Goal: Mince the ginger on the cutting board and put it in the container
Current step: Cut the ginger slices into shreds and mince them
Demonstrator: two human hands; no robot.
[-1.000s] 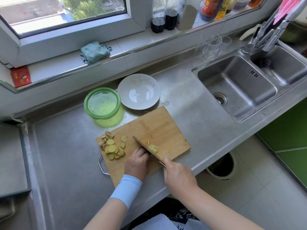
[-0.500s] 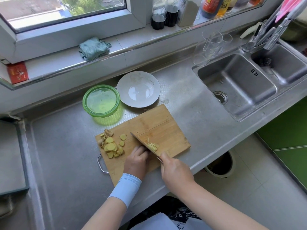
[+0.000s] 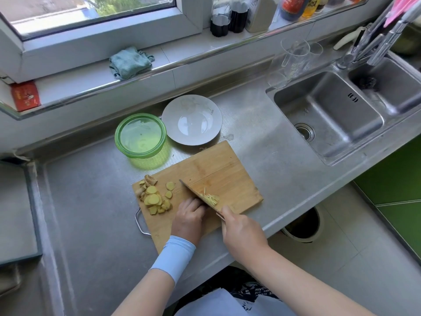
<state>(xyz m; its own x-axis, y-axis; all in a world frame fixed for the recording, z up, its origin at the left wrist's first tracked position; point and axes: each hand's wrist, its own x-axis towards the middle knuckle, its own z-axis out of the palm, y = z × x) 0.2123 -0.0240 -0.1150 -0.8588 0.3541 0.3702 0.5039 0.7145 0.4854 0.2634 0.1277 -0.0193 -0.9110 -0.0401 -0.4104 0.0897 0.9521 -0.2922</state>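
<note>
A wooden cutting board (image 3: 218,172) lies on the steel counter. Yellow ginger slices (image 3: 153,198) are heaped at its left end. My right hand (image 3: 242,231) grips the handle of a knife (image 3: 193,192), whose blade stands edge-down across the board. A small pile of cut ginger strips (image 3: 210,198) lies just right of the blade. My left hand (image 3: 189,218), fingers curled, presses down on ginger against the blade's left side; that ginger is hidden under the fingers. The green round container (image 3: 141,135) stands behind the board, its lid on.
A white plate (image 3: 192,120) sits beside the container. A double sink (image 3: 330,115) lies to the right, with glasses (image 3: 293,60) behind it. A folded cloth (image 3: 129,61) and bottles stand on the window sill. A bin (image 3: 303,226) is below the counter edge.
The view has shifted slightly. The knife and both hands stay in about the same place on the board, with the blade working at the strips.
</note>
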